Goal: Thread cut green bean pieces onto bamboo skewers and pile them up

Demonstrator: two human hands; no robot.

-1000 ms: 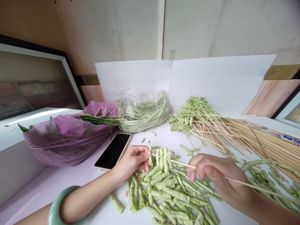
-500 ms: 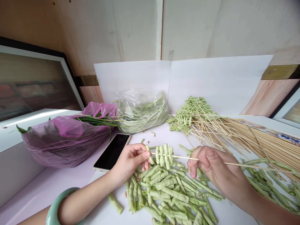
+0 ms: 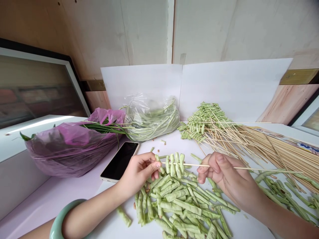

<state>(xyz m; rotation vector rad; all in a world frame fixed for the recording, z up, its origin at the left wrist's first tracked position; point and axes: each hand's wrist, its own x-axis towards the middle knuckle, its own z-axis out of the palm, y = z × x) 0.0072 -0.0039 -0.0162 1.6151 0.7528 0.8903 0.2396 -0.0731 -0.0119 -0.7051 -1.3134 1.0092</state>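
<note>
Between thumb and fingers, my left hand [image 3: 147, 169] pinches a short green bean piece [image 3: 159, 163] at the tip of a thin bamboo skewer [image 3: 191, 164]. Several bean pieces [image 3: 175, 165] sit side by side on the skewer, just right of that pinched one. My right hand [image 3: 219, 171] is closed around the skewer's shaft, and the shaft's far end sticks out to the right. Below both hands lies a heap of cut bean pieces [image 3: 183, 207] on the white surface. A pale green bangle [image 3: 66, 215] circles my left forearm.
A phone [image 3: 119, 161] lies left of my left hand. Behind it are a purple bag [image 3: 67, 152] of greens and a clear bag [image 3: 152, 119] of long beans. Filled skewers [image 3: 208, 116] are stacked back right, beside loose bare skewers [image 3: 281, 146]. More beans [image 3: 286, 196] lie right.
My right hand has shifted slightly left along the skewer, and the skewer's right end has risen a little. My left hand still pinches the bean piece at the tip.
</note>
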